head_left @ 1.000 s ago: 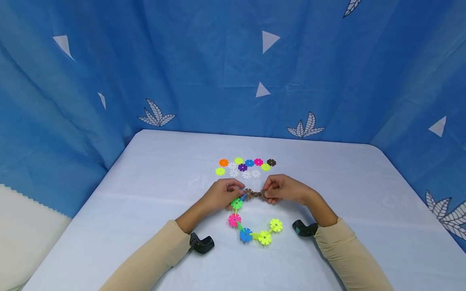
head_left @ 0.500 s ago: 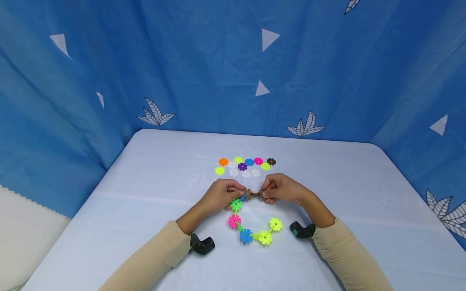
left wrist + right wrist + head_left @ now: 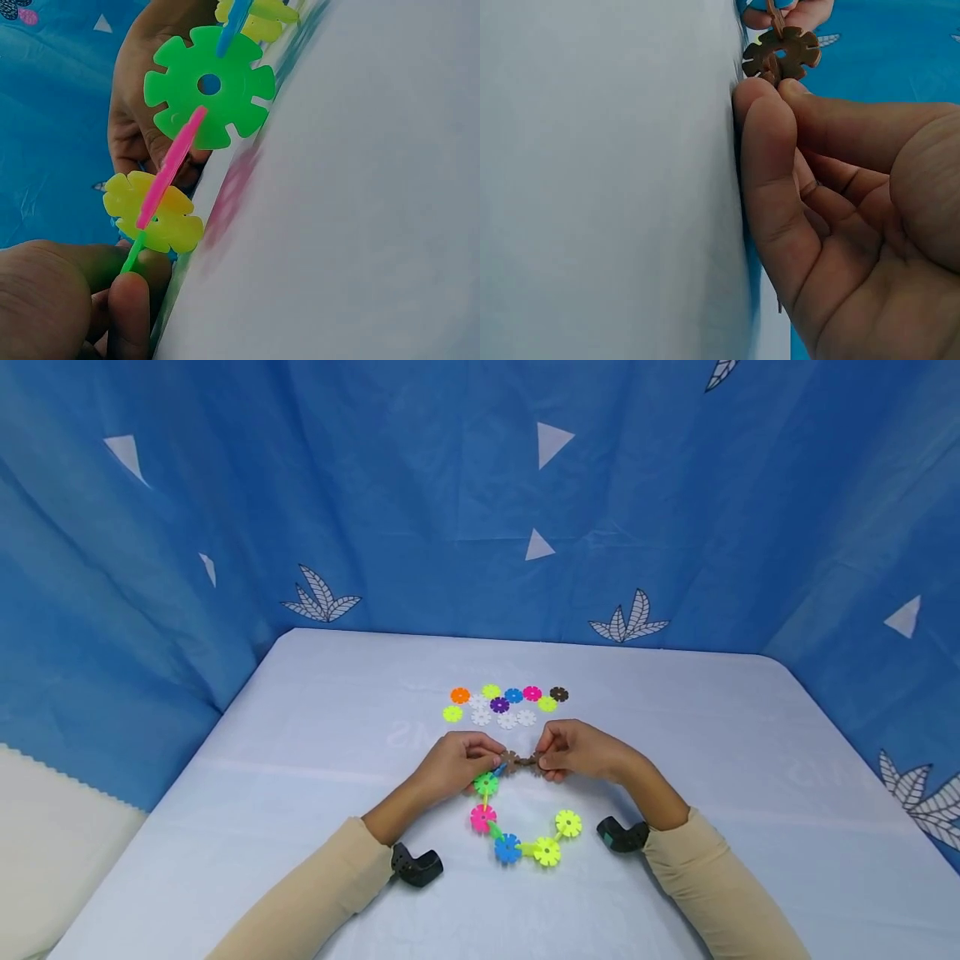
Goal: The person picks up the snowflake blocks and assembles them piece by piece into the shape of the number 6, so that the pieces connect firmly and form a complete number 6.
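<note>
Brown disc, pinched between fingers of right hand, now sits nearer left hand, which pinches the chain, its join likely tightening.

Soft light brightens the white table before me, pale glare streaking it left and right. Both wrist views are dimmer: my right hand looks shaded, and blurred colour smears the left view.

I see the chain lying between and before left hand and right hand, loose discs behind on the bench
</note>
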### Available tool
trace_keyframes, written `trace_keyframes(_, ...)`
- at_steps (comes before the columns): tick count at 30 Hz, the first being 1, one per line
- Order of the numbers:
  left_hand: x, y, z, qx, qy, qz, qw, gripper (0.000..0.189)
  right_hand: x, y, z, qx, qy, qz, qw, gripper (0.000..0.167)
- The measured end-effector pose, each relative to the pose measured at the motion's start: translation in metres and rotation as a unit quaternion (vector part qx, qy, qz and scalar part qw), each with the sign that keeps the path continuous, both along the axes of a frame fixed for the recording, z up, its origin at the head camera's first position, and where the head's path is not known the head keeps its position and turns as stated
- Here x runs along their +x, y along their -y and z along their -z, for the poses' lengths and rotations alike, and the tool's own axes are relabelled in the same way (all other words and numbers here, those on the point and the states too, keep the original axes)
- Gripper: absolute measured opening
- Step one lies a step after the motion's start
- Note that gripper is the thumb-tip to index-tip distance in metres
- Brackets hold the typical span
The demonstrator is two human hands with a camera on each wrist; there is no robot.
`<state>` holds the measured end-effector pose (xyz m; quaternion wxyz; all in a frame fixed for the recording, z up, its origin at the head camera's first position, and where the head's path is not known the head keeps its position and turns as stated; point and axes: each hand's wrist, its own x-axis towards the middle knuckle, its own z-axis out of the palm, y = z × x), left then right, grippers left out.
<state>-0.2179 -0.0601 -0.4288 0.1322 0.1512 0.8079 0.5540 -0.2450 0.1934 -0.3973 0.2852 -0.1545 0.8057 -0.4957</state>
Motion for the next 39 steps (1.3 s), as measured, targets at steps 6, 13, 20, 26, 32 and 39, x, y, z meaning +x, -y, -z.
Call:
trace_keyframes(6,0.000,0.001,0.000,-0.009,-0.012,0.005,0.9999,0.013,-0.008,-0.006,-0.006,0.051,-0.027,-0.020,0.9981,0.014)
trace_keyframes(13,0.001,-0.002,0.002,-0.006,-0.021,0.010,0.9997,0.012,-0.030,-0.021,-0.010,0.093,-0.091,0.023,0.9912,0.014)
trace_keyframes(20,0.000,-0.003,0.004,-0.008,-0.026,0.010,0.9996,0.012,-0.059,-0.018,-0.010,0.190,-0.211,0.045,0.9578,0.024)
trace_keyframes(26,0.001,-0.002,0.005,-0.003,-0.021,0.006,0.9997,0.012,-0.069,-0.013,-0.010,0.239,-0.231,0.012,0.9430,0.029)
trace_keyframes(32,0.003,-0.002,0.002,-0.006,-0.025,0.007,0.9997,0.012,-0.070,-0.013,-0.010,0.254,-0.206,0.029,0.9446,0.027)
trace_keyframes(39,0.004,-0.002,0.000,-0.006,-0.025,0.004,0.9997,0.012,-0.061,-0.018,-0.009,0.231,-0.193,0.036,0.9529,0.021)
